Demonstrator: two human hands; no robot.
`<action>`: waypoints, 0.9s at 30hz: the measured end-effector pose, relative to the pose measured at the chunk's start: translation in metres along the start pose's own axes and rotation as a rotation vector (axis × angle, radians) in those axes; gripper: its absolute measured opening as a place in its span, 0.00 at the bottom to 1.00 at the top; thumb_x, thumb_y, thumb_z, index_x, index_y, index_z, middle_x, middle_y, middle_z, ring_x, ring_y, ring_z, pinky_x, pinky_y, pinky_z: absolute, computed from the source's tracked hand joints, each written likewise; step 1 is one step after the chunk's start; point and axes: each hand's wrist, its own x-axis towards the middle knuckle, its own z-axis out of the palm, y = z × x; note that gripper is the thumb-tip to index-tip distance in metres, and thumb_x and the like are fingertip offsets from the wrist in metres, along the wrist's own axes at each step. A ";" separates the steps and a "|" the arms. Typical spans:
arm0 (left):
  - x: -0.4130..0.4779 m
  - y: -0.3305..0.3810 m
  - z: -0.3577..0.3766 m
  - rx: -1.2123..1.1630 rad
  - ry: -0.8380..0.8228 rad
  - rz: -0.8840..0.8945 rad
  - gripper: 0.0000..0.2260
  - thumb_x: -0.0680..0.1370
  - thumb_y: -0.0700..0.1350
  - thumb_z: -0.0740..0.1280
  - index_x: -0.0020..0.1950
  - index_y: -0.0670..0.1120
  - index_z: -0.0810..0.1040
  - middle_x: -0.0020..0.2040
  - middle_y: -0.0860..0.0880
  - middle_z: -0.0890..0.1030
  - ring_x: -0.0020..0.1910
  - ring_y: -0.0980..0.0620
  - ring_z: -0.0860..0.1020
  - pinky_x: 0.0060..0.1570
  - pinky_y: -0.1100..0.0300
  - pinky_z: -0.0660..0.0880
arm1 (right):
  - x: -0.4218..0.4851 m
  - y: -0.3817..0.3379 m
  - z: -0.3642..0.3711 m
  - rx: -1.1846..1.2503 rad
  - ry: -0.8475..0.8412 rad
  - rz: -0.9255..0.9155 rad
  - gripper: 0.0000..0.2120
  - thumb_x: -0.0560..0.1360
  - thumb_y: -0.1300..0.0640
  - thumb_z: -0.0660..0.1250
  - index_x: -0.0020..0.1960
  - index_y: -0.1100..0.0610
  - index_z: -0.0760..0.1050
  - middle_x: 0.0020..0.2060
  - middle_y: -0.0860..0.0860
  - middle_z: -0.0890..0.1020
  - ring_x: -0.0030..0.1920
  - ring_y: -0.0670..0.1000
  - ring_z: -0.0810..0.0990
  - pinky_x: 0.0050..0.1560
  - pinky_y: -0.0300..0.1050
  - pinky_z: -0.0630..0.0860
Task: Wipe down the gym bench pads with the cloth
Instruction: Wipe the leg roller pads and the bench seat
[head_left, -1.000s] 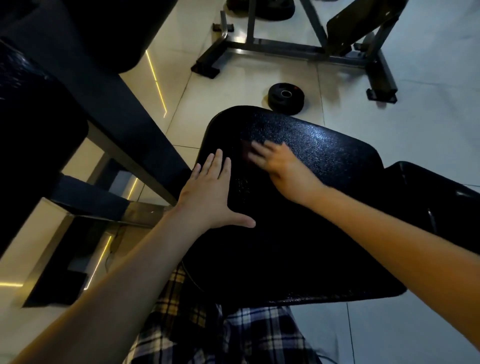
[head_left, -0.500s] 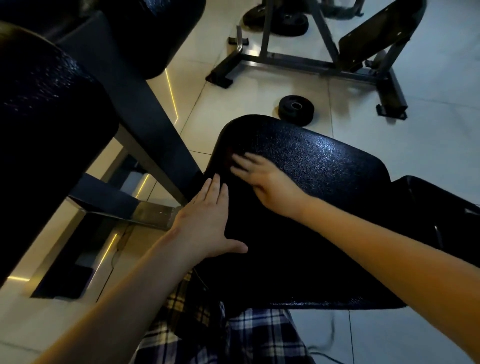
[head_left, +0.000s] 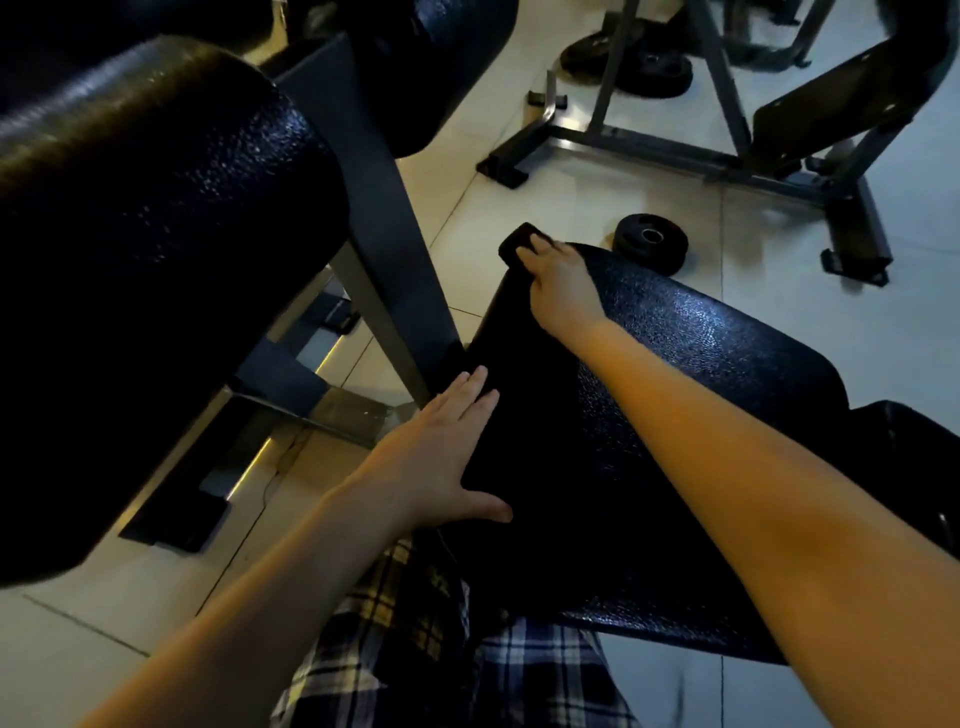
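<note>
Pressing the cloth (head_left: 521, 244) on the far left corner of the seat pad (head_left: 701, 364), my right hand (head_left: 558, 288) has its fingers bent over it, and one dark end of the cloth sticks out past the corner. My left hand (head_left: 441, 452) lies flat on the near left edge of the same pad, with the fingers straight, the thumb spread, and nothing held in it.

How far I am with the task is difficult to read. The pad shines on its right part, but I cannot say whether this is from wiping or only from the light. My judgement is that I am in the middle of this one pad, working at its edge, and that the other pads are not yet done.

By my count there are four pads: this seat pad, the back pad (head_left: 924, 467) just beside it on the right, and two roller pads, one large at my left (head_left: 156, 260) and one above it (head_left: 441, 67). There is one cloth. One weight plate (head_left: 650, 241) lies on the floor tiles (head_left: 597, 166) just behind the seat pad, and a few more plates (head_left: 649, 67) lie farther away, near a second bench frame (head_left: 753, 156). Their number I cannot tell.
</note>
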 end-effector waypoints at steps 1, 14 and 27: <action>-0.003 -0.003 -0.001 -0.005 0.029 0.001 0.46 0.72 0.60 0.72 0.80 0.49 0.49 0.80 0.56 0.42 0.75 0.62 0.40 0.76 0.59 0.46 | -0.012 -0.004 0.000 0.018 -0.007 -0.053 0.24 0.79 0.68 0.54 0.74 0.60 0.62 0.75 0.57 0.61 0.75 0.56 0.57 0.74 0.43 0.48; -0.030 -0.020 -0.027 0.048 0.420 -0.053 0.17 0.82 0.42 0.61 0.71 0.48 0.68 0.72 0.51 0.66 0.69 0.53 0.68 0.65 0.60 0.65 | -0.071 -0.024 -0.004 0.019 -0.304 -0.551 0.25 0.74 0.69 0.56 0.71 0.58 0.70 0.71 0.56 0.69 0.73 0.59 0.63 0.75 0.53 0.54; 0.001 0.001 -0.043 -0.059 0.271 0.011 0.18 0.85 0.41 0.54 0.75 0.48 0.66 0.76 0.49 0.65 0.73 0.50 0.66 0.66 0.60 0.62 | -0.211 -0.072 -0.007 0.103 -0.287 -0.657 0.24 0.73 0.68 0.53 0.66 0.62 0.74 0.69 0.56 0.72 0.74 0.55 0.58 0.76 0.47 0.51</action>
